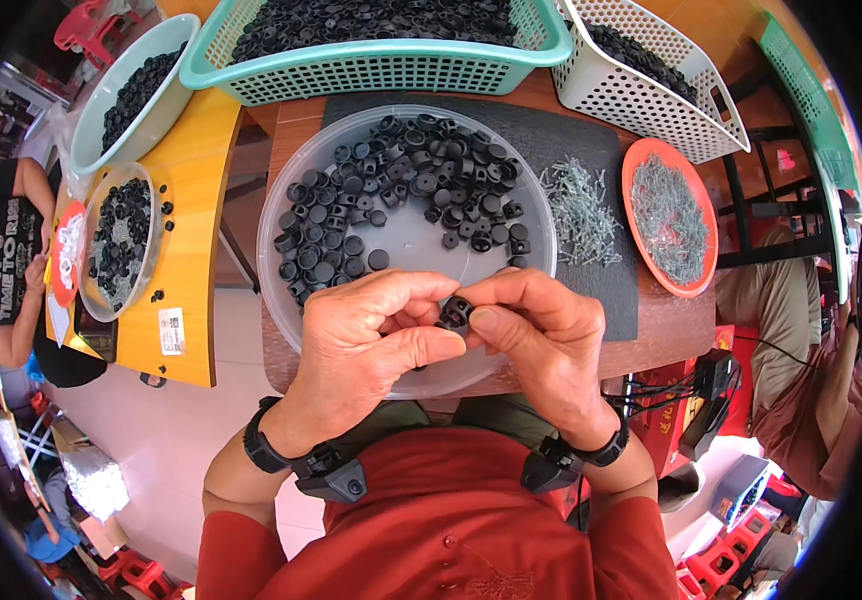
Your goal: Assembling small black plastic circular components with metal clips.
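Item: one small black plastic part (455,312), round and stubby, with a raised collar and a darker hollow at its middle; matte finish, finer detail too small to tell. It is being held above the near rim of a wide clear plastic basin (281,215), which is sitting on the surface (666,325) toward its near edge. The left hand (366,335) is closing thumb and forefinger narrowly on the part's left side; the right hand (541,330) is pinching it from the right, thumb below and fingers curling over the top, so both hands are sharing the one piece and touching each other around it. Inside the basin, a heap of matching black parts (401,185) is lying across its far half, leaving the near half bare. A dark mat (611,290) is lying under the basin and reaching toward the right edge of the surface, carrying a loose pile of small grey metal pins (576,210). Just right of the mat, an orange plate (636,165) is holding more of the same pins. Along the far edge, a teal basket (381,70) and a white basket (641,105) are standing side by side, each filled with black parts. On a separate yellow table (191,220) to the left, another person (1,260) in a dark shirt is sitting beside a second clear bowl (91,300).
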A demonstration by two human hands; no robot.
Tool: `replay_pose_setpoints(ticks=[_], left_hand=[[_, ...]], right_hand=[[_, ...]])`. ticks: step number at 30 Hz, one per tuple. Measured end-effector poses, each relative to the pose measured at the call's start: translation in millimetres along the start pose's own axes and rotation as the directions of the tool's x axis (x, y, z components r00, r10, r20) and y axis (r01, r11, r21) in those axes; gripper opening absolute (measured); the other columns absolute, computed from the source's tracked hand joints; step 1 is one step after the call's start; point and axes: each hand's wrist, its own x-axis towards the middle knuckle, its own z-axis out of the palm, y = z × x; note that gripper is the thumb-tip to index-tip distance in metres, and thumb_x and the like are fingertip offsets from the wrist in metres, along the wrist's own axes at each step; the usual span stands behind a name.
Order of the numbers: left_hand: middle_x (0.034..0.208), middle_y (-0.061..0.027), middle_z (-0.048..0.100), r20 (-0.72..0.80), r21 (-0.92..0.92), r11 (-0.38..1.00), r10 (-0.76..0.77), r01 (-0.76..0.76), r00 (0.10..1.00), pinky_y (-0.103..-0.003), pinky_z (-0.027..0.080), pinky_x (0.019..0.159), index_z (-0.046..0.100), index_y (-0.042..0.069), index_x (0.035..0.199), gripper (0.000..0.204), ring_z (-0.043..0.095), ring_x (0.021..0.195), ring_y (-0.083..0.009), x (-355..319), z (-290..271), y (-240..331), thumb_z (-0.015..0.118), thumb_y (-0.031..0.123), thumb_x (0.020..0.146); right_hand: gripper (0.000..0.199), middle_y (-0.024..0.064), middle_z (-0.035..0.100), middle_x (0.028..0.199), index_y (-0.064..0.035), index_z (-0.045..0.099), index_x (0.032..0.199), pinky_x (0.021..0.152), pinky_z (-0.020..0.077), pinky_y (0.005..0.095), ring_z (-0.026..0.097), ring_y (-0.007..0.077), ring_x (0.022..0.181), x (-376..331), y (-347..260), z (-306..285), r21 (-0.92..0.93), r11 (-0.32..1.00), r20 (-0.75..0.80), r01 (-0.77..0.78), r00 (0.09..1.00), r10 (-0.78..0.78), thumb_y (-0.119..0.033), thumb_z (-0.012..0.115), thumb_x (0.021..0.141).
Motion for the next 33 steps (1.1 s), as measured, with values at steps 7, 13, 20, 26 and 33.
replay_pose_setpoints(ticks=[7, 13, 20, 26, 33], left_hand=[[0.080, -0.0075, 0.065, 0.058, -0.155, 0.971, -0.173, 0.180, 0.983, -0.018, 0.046, 0.054, 0.063, -0.006, 0.103, 0.034, 0.057, 0.064, -0.0076, 3, 1, 5, 0.074, 0.001, 0.072], [0.081, -0.0107, 0.066, 0.089, -0.223, 0.939, -0.246, 0.261, 0.965, -0.019, 0.044, 0.050, 0.062, -0.008, 0.101, 0.032, 0.057, 0.061, -0.0083, 6, 1, 12, 0.074, 0.004, 0.073], [0.080, -0.0104, 0.066, 0.086, -0.257, 0.924, -0.272, 0.285, 0.959, -0.019, 0.043, 0.048, 0.062, -0.008, 0.099, 0.029, 0.057, 0.060, -0.0082, 9, 3, 18, 0.072, 0.002, 0.074], [0.076, -0.0091, 0.065, 0.084, -0.222, 0.930, -0.283, 0.295, 0.955, -0.019, 0.043, 0.047, 0.063, -0.007, 0.097, 0.025, 0.057, 0.058, -0.0088, 12, 2, 19, 0.071, 0.001, 0.075], [0.075, -0.0106, 0.065, 0.110, -0.302, 0.890, -0.324, 0.342, 0.940, -0.020, 0.043, 0.044, 0.063, -0.008, 0.094, 0.023, 0.057, 0.056, -0.0097, 16, -1, 18, 0.071, 0.001, 0.074]], right_hand=[[0.012, 0.0024, 0.064, 0.079, 0.0008, 0.064, 0.092, 0.063, 0.0475, 0.0205, 0.057, 0.0062, 0.070, 1, 4, -3, -0.012, 0.999, 0.019, 0.033, 0.999, -0.033, 0.006, 0.057, 0.084], [0.011, 0.0043, 0.064, 0.081, 0.0019, 0.062, 0.093, 0.063, 0.0477, 0.0208, 0.057, 0.0070, 0.069, 4, 3, -7, 0.198, 0.975, 0.054, -0.098, 0.995, 0.089, 0.006, 0.057, 0.084], [0.009, 0.0054, 0.065, 0.081, 0.0015, 0.062, 0.093, 0.060, 0.0471, 0.0198, 0.058, 0.0068, 0.067, 10, -1, -12, 0.227, 0.959, 0.100, -0.167, 0.984, 0.148, 0.003, 0.057, 0.085], [0.008, 0.0057, 0.065, 0.079, 0.0017, 0.062, 0.092, 0.057, 0.0445, 0.0190, 0.057, 0.0074, 0.064, 14, -3, -12, 0.219, 0.953, 0.078, -0.210, 0.977, 0.197, 0.001, 0.058, 0.085], [0.007, 0.0064, 0.065, 0.079, 0.0021, 0.062, 0.090, 0.054, 0.0419, 0.0193, 0.055, 0.0073, 0.062, 18, -5, -11, 0.251, 0.929, 0.102, -0.272, 0.962, 0.254, -0.001, 0.058, 0.085]])
